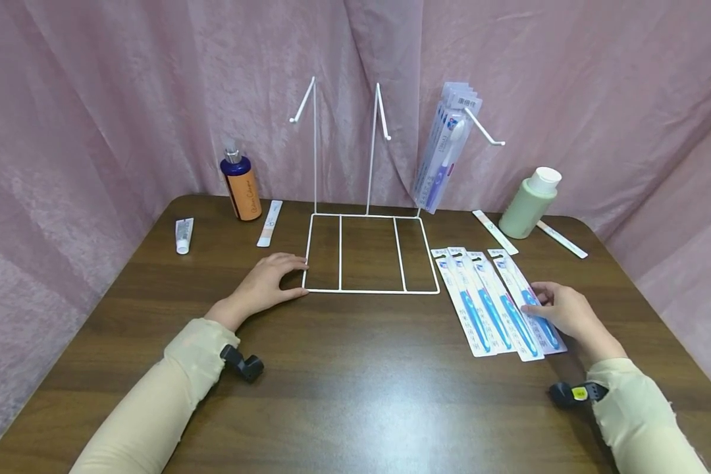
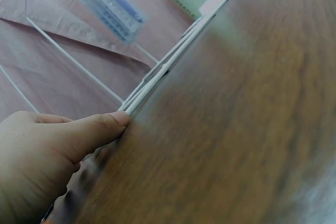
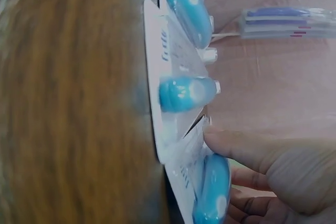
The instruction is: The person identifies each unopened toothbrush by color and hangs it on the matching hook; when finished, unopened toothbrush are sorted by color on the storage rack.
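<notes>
A white wire display rack (image 1: pixel 361 291) stands on the table, with three hooks on uprights at its back. My left hand (image 1: pixel 263 283) holds the left front corner of its base; in the left wrist view the thumb (image 2: pixel 113 121) lies on the white rod. Several packaged blue toothbrushes (image 1: pixel 471 309) lie overlapping to the right of the rack. My right hand (image 1: pixel 563 309) grips the rightmost toothbrush pack (image 1: pixel 506 263), thumb on one side and fingers on the other. The pack still lies on the table. Purple toothbrush packs (image 1: pixel 444 145) hang from the right hook.
At the back left stand a blue-and-orange bottle (image 1: pixel 243 187), a small tube (image 1: pixel 184 235) and a white strip packet (image 1: pixel 269 224). A green bottle (image 1: pixel 524 207) is at the back right, with strip packets (image 1: pixel 496 232) beside it. A pink curtain (image 1: pixel 154 99) hangs behind.
</notes>
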`<action>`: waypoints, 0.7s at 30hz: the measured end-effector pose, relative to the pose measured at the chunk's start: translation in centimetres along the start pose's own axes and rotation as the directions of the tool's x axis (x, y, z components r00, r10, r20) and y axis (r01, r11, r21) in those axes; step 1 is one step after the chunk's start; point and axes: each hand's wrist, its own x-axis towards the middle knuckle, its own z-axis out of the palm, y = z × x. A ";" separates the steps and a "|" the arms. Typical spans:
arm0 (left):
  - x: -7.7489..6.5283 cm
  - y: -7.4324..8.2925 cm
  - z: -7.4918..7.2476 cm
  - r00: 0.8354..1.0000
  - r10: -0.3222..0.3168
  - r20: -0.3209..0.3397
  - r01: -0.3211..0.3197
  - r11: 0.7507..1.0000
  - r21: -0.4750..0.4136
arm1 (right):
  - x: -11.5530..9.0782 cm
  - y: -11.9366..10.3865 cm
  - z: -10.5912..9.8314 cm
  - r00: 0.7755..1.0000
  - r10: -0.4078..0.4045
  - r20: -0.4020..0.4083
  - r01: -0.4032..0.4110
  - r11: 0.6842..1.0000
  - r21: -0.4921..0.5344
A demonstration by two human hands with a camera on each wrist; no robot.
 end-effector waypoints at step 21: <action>-0.1 0.2 0.0 1.000 -0.011 -0.004 0.011 1.000 0.003 | -1.0 -1.5 -2.1 0.973 -0.034 -0.229 0.047 0.998 0.051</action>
